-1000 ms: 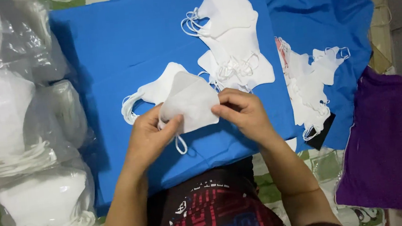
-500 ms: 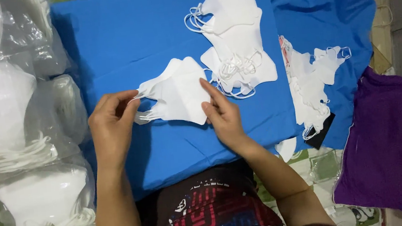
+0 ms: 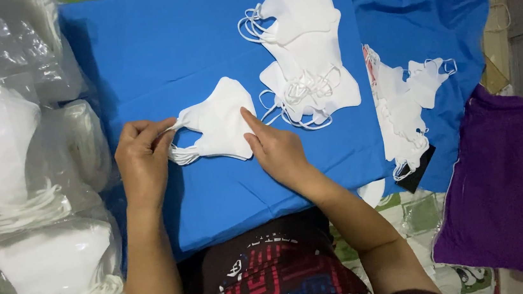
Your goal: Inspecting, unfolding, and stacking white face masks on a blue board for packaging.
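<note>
A folded white face mask (image 3: 218, 124) lies flat on the blue cloth (image 3: 157, 55) in front of me. My left hand (image 3: 141, 160) pinches its ear loops at the mask's left end. My right hand (image 3: 278, 152) rests with its fingers pressing the mask's right edge down. Just beyond, a pile of white masks (image 3: 305, 66) with tangled loops lies on the same cloth.
Clear plastic bags packed with white masks (image 3: 16, 190) line the left side. More loose white masks (image 3: 407, 104) lie on blue fabric at the right. A purple cloth (image 3: 514, 180) sits at the far right.
The mask has been laid flat and slid left. My left hand moved from the mask's middle out to its ear loops, and my right hand shifted onto its right edge.
</note>
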